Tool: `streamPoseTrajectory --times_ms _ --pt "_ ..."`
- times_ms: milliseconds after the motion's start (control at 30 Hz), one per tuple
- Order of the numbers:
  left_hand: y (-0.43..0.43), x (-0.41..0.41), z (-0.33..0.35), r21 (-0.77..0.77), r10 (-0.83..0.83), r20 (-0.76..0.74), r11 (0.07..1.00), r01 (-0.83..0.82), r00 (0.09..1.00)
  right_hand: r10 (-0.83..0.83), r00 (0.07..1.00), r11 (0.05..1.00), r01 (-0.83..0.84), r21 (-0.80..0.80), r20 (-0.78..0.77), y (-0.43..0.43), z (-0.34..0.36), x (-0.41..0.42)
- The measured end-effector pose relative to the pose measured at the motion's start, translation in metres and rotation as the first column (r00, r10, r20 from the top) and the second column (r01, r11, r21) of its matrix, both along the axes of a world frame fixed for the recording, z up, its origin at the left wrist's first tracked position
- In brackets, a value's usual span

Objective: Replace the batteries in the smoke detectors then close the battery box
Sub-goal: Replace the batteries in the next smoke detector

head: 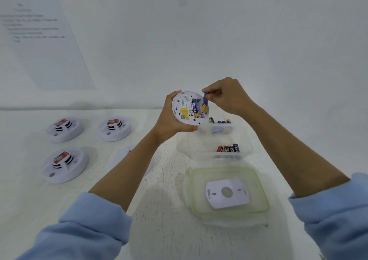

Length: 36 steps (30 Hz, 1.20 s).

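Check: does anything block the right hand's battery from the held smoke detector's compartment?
Nothing visible. The battery has its lower end at the open slot, beside a seated battery; the left hand grips the smoke detector by its rim.

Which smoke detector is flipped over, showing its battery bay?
The smoke detector gripped in the left hand; the three detectors lying further left sit sensor side up.
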State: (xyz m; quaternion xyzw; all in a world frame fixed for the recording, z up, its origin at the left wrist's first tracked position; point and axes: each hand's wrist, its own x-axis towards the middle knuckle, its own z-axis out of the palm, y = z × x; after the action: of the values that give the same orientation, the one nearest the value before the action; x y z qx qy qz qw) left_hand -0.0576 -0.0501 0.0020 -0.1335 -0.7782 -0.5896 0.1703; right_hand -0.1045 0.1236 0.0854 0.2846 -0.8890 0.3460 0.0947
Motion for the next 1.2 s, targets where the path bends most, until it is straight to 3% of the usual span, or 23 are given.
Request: streamPoseTrajectory --times_ms 167,533,800,1033,1200 --pt "0.001 0.002 0.000 0.012 -0.006 0.018 1.000 0.006 1.000 0.010 0.999 0.968 0.002 -0.249 0.047 0.003 0.002 0.006" --pt "0.004 0.002 0.001 0.040 -0.002 0.032 0.999 0.001 0.999 0.254 0.964 0.962 -0.260 0.081 0.079 0.009 -0.009 0.012" --pt "0.011 0.000 0.002 0.014 -0.041 0.026 0.999 0.040 0.999 0.036 0.991 0.993 -0.050 0.104 0.130 0.000 -0.007 0.015" --pt "0.013 -0.001 -0.005 0.019 -0.041 0.047 0.999 0.040 0.998 -0.057 0.989 0.957 0.015 0.289 0.138 -0.012 -0.009 0.016" --pt "0.006 -0.001 -0.005 0.043 -0.021 0.035 0.999 0.019 0.999 -0.048 0.988 0.999 0.044 0.030 0.144 -0.007 -0.004 0.011"
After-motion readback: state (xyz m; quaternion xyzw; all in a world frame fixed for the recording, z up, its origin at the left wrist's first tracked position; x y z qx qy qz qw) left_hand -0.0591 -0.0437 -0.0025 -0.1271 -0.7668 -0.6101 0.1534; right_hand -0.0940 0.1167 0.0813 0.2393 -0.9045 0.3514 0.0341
